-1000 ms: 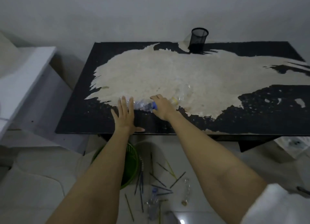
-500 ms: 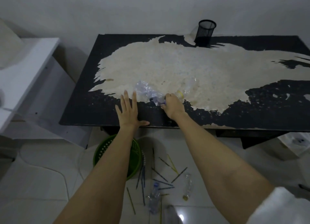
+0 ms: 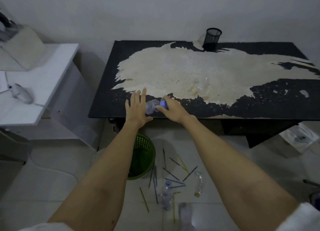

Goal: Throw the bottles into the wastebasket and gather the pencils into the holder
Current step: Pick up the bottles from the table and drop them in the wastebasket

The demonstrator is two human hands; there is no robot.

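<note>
A crumpled clear bottle with a blue cap [image 3: 152,106] lies at the table's front edge. My right hand [image 3: 172,110] grips its capped end. My left hand [image 3: 136,108] lies flat and open beside the bottle's other end, touching it. A second clear bottle with a yellow cap [image 3: 199,88] lies on the pale patch of the table. The black mesh holder [image 3: 212,39] stands at the table's back edge. Below, the green wastebasket [image 3: 142,154] stands on the floor, partly behind my left forearm. Several pencils [image 3: 170,173] and two more bottles [image 3: 198,184] [image 3: 166,194] lie on the floor.
The black table [image 3: 259,106] has a worn pale top. A white cabinet [image 3: 38,85] with a small white object and a cord stands to the left. A box [image 3: 299,139] sits on the floor at the right, under the table's end.
My right hand has dragged the blue-capped bottle toward the table's front edge, and my left hand now touches it. The view has pulled back and shifted left.
</note>
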